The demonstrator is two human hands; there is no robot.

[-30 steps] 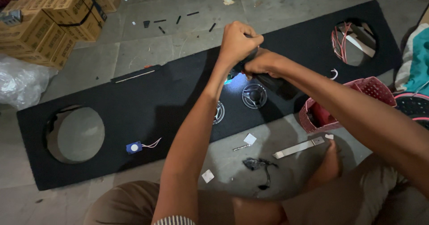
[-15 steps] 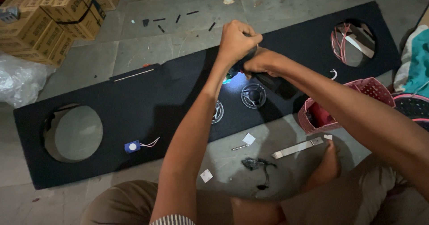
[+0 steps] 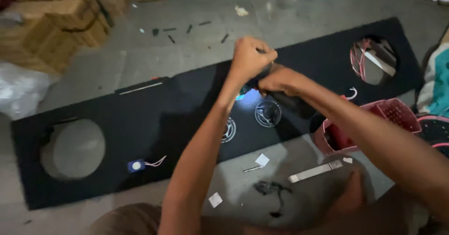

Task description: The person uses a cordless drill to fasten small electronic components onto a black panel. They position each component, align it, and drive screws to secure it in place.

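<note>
Broadly, the biggest thing here is a long black board (image 3: 140, 137) lying flat on the concrete floor (image 3: 154, 53), with a round cutout near its left end (image 3: 72, 149) and another at its right end (image 3: 372, 60), where loose wires and a pale strip show through the hole. Cardboard boxes (image 3: 56, 24) are stacked at the upper left, and a pink basket (image 3: 374, 125) sits just beside the board's near edge on the right. Above the board's middle the two hands meet: the left hand (image 3: 249, 57) is curled into a fist, and the right hand (image 3: 280, 81) is closed close under it, touching or nearly so; both seem to grip a small dark item between them, though what it is cannot be told. Directly below them lie two round clear emblems (image 3: 267, 113) and a small bright glow (image 3: 248, 97) on the board. Smaller still are a little blue-and-white part with thin wires (image 3: 136, 166) near the left cutout, a flat metal strip (image 3: 314, 171), a dark tangle (image 3: 271, 188) and white paper scraps (image 3: 262, 160) on the floor. In my judgement, the risk is that whatever is pinched slips from the hands, since it is small and held over the emblems; it could knock them askew or drop among the floor clutter.
</note>
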